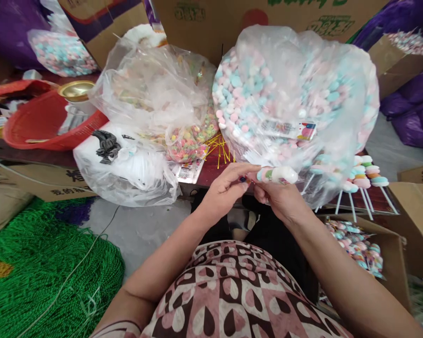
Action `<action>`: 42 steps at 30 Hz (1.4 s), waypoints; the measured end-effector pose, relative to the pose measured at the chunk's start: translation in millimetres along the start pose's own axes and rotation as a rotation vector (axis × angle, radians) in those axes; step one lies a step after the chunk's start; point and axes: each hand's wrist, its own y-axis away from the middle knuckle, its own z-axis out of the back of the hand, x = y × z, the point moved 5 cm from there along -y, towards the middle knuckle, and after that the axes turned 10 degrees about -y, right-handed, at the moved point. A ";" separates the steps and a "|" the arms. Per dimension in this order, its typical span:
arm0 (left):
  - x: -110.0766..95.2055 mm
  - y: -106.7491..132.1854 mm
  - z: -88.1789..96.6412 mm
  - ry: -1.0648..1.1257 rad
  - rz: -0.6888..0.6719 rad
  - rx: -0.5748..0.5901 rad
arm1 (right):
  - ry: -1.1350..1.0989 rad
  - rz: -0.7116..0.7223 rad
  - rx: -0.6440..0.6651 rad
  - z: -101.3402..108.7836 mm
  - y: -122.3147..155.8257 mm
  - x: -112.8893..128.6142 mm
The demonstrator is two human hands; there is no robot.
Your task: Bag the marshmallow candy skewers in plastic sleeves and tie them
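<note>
My right hand [278, 199] is closed around a marshmallow skewer [273, 174], whose rounded white end points right and whose pink, blue and green pieces show along its length. Clear wrapping seems to cover it. At its left end, my left hand [227, 188] is pinched with thumb and forefinger together. A small dark bit shows by those fingertips; what they pinch is too small to tell. Just beyond my hands lie yellow twist ties [220, 149] on the dark red table [211, 176]. A large clear bag of pastel marshmallows [243, 101] stands behind the skewer.
Several marshmallow skewers on white sticks [368, 176] rest at the table's right edge. Below is a cardboard box of wrapped skewers [395, 263]. Leftward are a bag of colourful candies [155, 89], a bag of white wrappers [134, 171] and a red basket [28, 124]. Green cord [74, 277] covers the floor.
</note>
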 end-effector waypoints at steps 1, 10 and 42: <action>-12.5 0.2 -0.1 0.013 -0.051 0.023 | 0.056 0.066 -0.008 2.6 -4.1 6.0; -28.7 8.3 -12.9 -0.149 0.034 0.085 | 0.635 0.623 -0.133 -1.6 -11.4 78.3; 38.0 15.8 1.1 0.340 0.497 0.132 | 1.056 0.723 0.039 -16.9 -2.2 35.0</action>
